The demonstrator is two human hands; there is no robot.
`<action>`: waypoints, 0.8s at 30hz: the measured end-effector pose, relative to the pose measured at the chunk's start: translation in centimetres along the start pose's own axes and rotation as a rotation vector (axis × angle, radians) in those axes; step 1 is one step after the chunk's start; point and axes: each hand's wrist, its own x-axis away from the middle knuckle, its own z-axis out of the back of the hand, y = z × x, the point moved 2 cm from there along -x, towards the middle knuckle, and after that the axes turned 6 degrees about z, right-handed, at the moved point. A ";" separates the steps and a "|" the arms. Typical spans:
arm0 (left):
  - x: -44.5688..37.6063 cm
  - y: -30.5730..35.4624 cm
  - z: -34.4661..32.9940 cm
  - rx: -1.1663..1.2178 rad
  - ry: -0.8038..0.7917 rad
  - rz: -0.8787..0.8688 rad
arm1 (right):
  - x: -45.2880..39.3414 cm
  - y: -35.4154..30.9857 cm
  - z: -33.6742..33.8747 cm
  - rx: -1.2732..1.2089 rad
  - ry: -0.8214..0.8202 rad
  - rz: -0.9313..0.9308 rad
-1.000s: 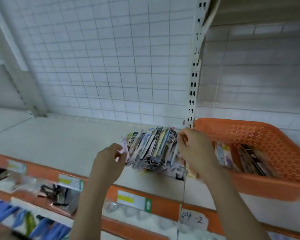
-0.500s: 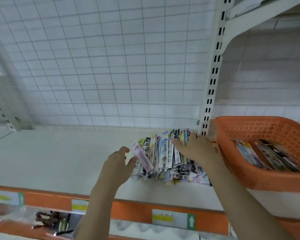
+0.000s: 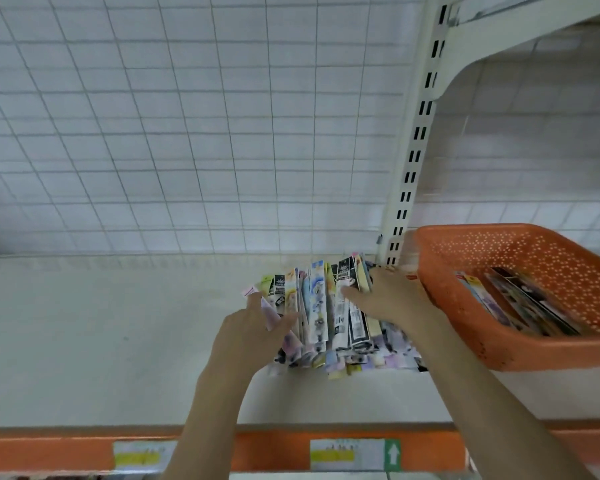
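Observation:
A row of flat printed packets [image 3: 326,313] stands on edge on the white shelf [image 3: 101,341], fanned and leaning. My left hand [image 3: 250,327] is at the row's left end, fingers spread, with a pink packet [image 3: 269,311] between finger and thumb. My right hand [image 3: 385,299] lies flat with straight fingers on the right side of the row, pressing the packets. To the right, an orange perforated basket [image 3: 465,327] holds several more packets [image 3: 520,306] lying flat.
A white wire grid [image 3: 187,133] backs the shelf. A slotted white upright [image 3: 413,150] rises between the packets and the basket. The shelf's front edge is an orange strip [image 3: 274,448] with price labels [image 3: 354,453].
The view has tilted up and closed in. My right hand went from gripping the packets' tops to lying flat on them. My left hand opened at the row's left end.

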 end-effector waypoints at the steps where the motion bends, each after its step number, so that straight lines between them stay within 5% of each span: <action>1: -0.2 -0.1 -0.1 -0.002 -0.007 -0.014 | 0.3 -0.3 0.2 0.026 -0.021 -0.013; 5: -0.6 0.2 -0.1 -0.020 0.011 -0.029 | 0.1 -0.8 0.3 0.069 -0.089 -0.037; 19: -1.0 1.9 0.1 -0.105 -0.014 -0.047 | -0.8 0.6 0.2 -0.259 0.087 -0.122; 24: -1.4 2.3 -0.4 -0.165 -0.037 -0.020 | 0.2 0.1 -0.3 -0.020 0.139 -0.096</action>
